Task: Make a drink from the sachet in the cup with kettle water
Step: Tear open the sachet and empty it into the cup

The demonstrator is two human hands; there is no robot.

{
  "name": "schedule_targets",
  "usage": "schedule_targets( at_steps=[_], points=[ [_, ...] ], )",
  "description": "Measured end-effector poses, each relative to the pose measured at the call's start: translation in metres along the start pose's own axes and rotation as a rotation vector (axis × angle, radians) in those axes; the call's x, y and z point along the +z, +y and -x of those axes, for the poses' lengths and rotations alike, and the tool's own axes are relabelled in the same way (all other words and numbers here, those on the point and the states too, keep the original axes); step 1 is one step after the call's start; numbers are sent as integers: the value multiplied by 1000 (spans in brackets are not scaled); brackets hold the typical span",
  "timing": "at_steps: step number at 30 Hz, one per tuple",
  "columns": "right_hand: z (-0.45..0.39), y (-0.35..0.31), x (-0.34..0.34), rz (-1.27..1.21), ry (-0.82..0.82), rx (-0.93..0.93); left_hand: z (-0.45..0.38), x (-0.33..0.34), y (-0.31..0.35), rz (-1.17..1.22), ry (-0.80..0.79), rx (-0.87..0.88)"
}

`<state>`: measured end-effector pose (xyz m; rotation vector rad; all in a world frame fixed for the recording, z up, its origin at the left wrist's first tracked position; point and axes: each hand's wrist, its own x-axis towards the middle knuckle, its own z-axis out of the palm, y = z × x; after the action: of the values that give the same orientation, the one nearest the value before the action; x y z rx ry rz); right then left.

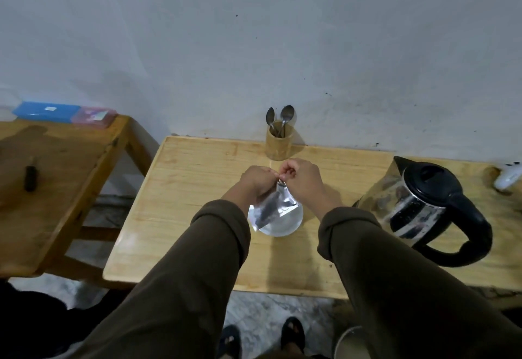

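Observation:
A silver foil sachet (270, 208) hangs in the air over the white cup (285, 224), which stands mid-table and is partly hidden behind it. My left hand (255, 182) and my right hand (302, 179) both pinch the sachet's top edge, close together. The glass kettle (415, 206) with black lid and handle stands on the table to the right of my hands, its spout pointing away towards the wall.
A bamboo holder (278, 144) with two spoons (279, 120) stands at the wall behind my hands. A second wooden table (56, 178) at left carries a blue box (46, 111), a pink box (94, 117) and a dark small object (30, 178). A white object (507, 179) lies at the far right.

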<state>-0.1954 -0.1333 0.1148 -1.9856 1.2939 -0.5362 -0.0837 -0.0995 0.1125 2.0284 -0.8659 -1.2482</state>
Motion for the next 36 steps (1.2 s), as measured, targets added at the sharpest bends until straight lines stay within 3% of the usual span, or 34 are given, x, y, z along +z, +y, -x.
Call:
schedule_targets(
  at_steps=[6, 13, 23, 36],
  points=[
    [0, 14, 8, -32, -81, 169, -3, 9, -2, -225, 9, -59],
    [0, 23, 9, -10, -110, 237, -9, 20, 3, -395, 16, -113],
    [3, 27, 16, 64, -183, 157, -19, 22, 5, -538, -43, -217],
    [3, 26, 15, 66, -230, 74, -29, 20, 1, -471, -73, -292]
  ],
)
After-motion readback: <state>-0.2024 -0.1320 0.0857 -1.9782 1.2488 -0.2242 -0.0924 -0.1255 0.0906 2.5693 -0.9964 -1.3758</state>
